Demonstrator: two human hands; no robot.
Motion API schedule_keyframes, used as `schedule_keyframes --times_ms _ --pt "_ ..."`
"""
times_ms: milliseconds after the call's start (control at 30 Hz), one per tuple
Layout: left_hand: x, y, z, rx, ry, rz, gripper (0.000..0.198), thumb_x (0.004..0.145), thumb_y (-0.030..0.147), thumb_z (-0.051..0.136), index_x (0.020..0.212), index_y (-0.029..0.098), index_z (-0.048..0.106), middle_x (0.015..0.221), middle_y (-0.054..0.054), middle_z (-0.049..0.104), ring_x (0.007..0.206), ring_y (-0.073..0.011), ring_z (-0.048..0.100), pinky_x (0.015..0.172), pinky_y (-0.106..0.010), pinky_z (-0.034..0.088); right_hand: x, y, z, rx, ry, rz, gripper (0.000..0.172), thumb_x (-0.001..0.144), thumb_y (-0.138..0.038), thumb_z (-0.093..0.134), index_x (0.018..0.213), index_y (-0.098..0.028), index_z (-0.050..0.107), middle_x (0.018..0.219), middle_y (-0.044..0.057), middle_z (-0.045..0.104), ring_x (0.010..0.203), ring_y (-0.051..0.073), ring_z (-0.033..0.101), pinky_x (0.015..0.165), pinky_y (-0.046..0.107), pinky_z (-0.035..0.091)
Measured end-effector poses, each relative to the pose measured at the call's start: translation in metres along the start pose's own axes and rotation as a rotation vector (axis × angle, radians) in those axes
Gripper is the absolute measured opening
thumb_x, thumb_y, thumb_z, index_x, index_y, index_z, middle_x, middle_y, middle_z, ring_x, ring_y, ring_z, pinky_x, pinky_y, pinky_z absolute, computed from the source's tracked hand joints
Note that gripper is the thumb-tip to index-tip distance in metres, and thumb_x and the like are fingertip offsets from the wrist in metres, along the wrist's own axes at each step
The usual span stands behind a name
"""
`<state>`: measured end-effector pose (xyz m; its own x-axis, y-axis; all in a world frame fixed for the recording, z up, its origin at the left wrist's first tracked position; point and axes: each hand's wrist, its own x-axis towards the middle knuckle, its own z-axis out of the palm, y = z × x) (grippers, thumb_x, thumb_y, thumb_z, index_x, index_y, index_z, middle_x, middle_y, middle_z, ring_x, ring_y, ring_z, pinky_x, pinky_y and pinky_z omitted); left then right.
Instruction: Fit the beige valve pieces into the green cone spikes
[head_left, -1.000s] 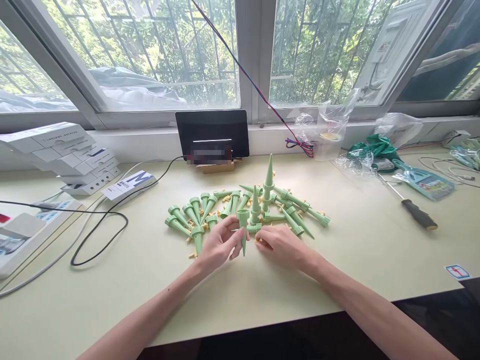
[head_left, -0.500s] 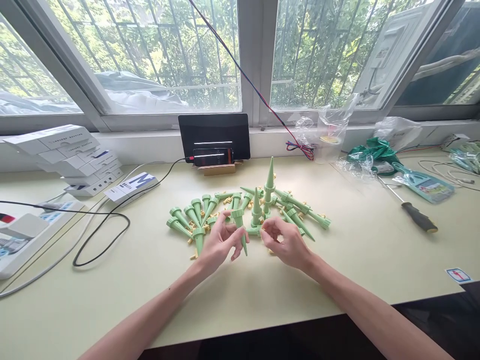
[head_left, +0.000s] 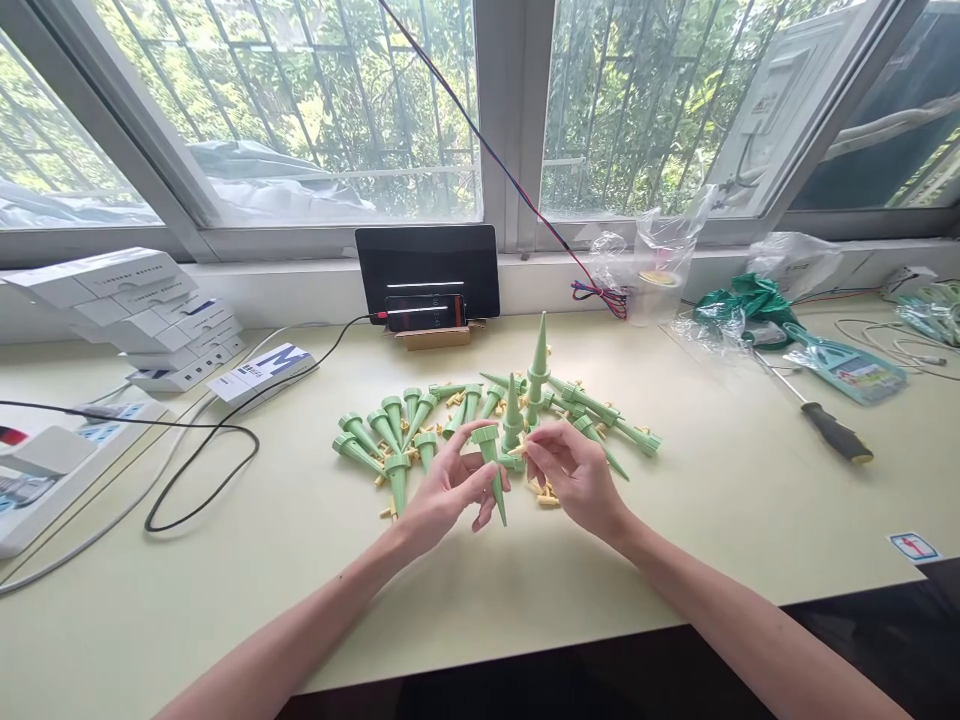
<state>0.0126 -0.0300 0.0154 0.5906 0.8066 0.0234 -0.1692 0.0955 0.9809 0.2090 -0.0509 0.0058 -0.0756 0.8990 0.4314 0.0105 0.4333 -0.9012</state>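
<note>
Between the thumb and fingers of my left hand (head_left: 454, 487) is a green plastic watering spike (head_left: 491, 465), its wide collar up and its tip slanting down to the right. My right hand (head_left: 574, 475) pinches a small yellow valve (head_left: 519, 450) close to the collar; whether the two touch I cannot tell. Behind my hands lie several more green spikes (head_left: 386, 425), spread to the left and right. Two of them stand upright, the taller one (head_left: 540, 345) at the back. Loose yellow valves (head_left: 547, 495) lie beneath my right hand, and others are scattered among the spikes.
A phone (head_left: 425, 312) leans against a black tablet (head_left: 427, 270) by the window. White boxes (head_left: 150, 310), a power strip (head_left: 45, 490) and looping cables are on the left. On the right lie a screwdriver (head_left: 836, 430), a teal plastic scoop-like piece (head_left: 855, 370) and clear bags (head_left: 795, 260).
My left hand has shifted slightly right and down with the spike. The right hand has lifted the yellow valve toward it, so the loose valves below show more.
</note>
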Motion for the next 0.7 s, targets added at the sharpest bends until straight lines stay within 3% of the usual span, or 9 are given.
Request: schedule_keyframes --times_ms 267,500,700 --pt "0.0015 0.0016 0.0005 -0.144 0.006 -0.042 0.053 0.09 0.033 0.066 0.137 0.027 0.042 0.081 -0.001 0.062 0.043 -0.0047 0.048 0.04 -0.019 0.043 -0.0011 -0.0018 0.001 -0.109 -0.026 -0.026 0.011 0.094 -0.033 0.06 0.094 -0.022 0.06 0.082 0.003 0.064 0.064 0.015 0.064 0.062 0.03 0.057" --pt "0.0022 0.0021 0.0011 -0.22 0.002 -0.053 0.06 0.09 0.029 0.066 0.14 0.029 0.032 0.084 -0.001 0.062 0.046 -0.0054 0.049 0.043 -0.02 0.046 -0.002 -0.0018 0.0017 -0.111 -0.018 -0.036 0.008 0.094 -0.029 0.06 0.095 -0.021 0.061 0.083 0.002 0.065 0.065 0.014 0.064 0.062 0.028 0.057" --pt "0.0022 0.0012 0.0018 -0.244 -0.025 -0.077 0.058 0.088 0.029 0.067 0.136 0.03 0.034 0.084 0.001 0.06 0.047 -0.0052 0.049 0.043 -0.019 0.045 -0.0013 -0.0013 0.0017 -0.15 -0.01 -0.052 0.01 0.094 -0.03 0.06 0.095 -0.02 0.062 0.084 0.003 0.066 0.068 0.015 0.065 0.066 0.029 0.058"
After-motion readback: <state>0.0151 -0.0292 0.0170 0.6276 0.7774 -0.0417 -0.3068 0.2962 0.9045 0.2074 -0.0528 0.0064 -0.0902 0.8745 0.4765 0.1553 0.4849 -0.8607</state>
